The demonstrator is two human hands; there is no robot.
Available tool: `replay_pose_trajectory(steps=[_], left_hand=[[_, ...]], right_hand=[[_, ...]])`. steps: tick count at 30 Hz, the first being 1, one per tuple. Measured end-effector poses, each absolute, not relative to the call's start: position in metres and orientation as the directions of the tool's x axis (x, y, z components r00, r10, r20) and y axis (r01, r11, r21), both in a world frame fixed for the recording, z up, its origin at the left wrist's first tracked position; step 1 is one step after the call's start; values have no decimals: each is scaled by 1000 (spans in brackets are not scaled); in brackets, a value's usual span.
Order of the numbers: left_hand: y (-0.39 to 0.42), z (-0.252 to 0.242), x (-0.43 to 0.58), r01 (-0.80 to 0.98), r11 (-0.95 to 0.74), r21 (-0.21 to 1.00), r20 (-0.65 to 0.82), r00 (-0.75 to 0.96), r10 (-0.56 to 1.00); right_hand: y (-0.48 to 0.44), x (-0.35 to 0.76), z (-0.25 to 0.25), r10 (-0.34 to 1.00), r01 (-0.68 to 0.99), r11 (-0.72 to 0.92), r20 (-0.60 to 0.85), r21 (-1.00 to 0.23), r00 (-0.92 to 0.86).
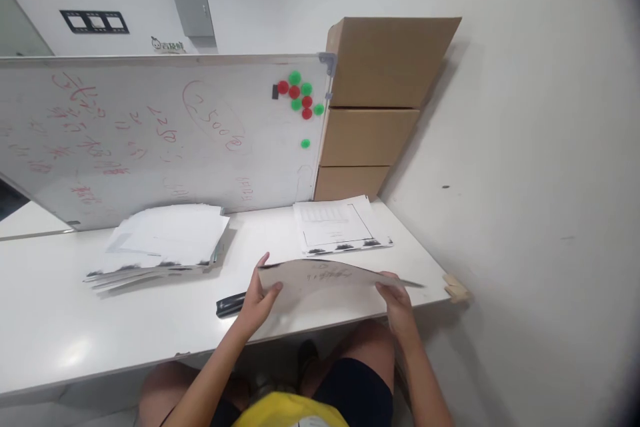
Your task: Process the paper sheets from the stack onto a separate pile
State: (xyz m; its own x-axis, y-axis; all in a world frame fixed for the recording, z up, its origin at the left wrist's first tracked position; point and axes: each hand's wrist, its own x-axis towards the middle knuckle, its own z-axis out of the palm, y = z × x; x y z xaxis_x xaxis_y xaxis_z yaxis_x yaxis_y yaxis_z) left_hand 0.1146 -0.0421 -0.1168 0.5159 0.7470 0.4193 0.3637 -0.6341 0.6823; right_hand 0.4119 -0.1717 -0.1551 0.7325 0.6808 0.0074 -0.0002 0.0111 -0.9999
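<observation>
A greyish sheet of paper (320, 290) with faint dark writing is held up in front of me, tilted and bowed upward in the middle, just above the table's front part. My left hand (257, 300) grips its left edge, thumb on the near face. At the right end, my right hand (396, 295) pinches it the same way, its other fingers mostly behind the paper. Whether it is one sheet or several, I cannot tell. A black stapler-like object (230, 305) lies on the table beside my left hand, partly hidden by it.
A thick, uneven paper stack (165, 237) lies on the white table (45, 320) at left. Printed sheets (340, 224) lie beyond my hands. Behind stand a whiteboard (150, 140) with red writing and round magnets, and stacked cardboard boxes (385, 67) by the right wall.
</observation>
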Motion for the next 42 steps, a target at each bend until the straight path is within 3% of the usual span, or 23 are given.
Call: replay_pose_trajectory(steps=[3,7,9,11,14,17,27,36,42], left_hand=[[-45,-106,115,247,-516,820,387,425,818],[-45,-88,93,258,-467,845,319,457,830],[-43,-89,73,400,-520,754,281,520,807],[-40,-98,53,539,-628,561,242,618,748],[-38,-117,35,595,-748,294,189,731,656],[-37,-130,31,587,-780,217,207,753,625],[-30,-136,30,554,-799,236,277,750,601],[-27,-139,28,488,-834,258,335,764,551],[-28,-144,29,480,-845,234,355,767,534]], right_hand=[[-183,415,-145,663,83,-131,-25,-988,749],[-207,424,-141,712,109,-307,-152,-945,685],[-215,428,-148,708,71,-434,-291,-898,644],[-217,427,-158,697,22,-498,-385,-867,605],[-213,418,-170,704,-56,-497,-441,-866,557],[-208,409,-172,698,-79,-494,-449,-866,557],[-205,409,-165,739,194,-536,-344,-822,579],[-194,392,-164,783,149,-519,-398,-842,477],[-193,391,-162,763,150,-540,-407,-828,503]])
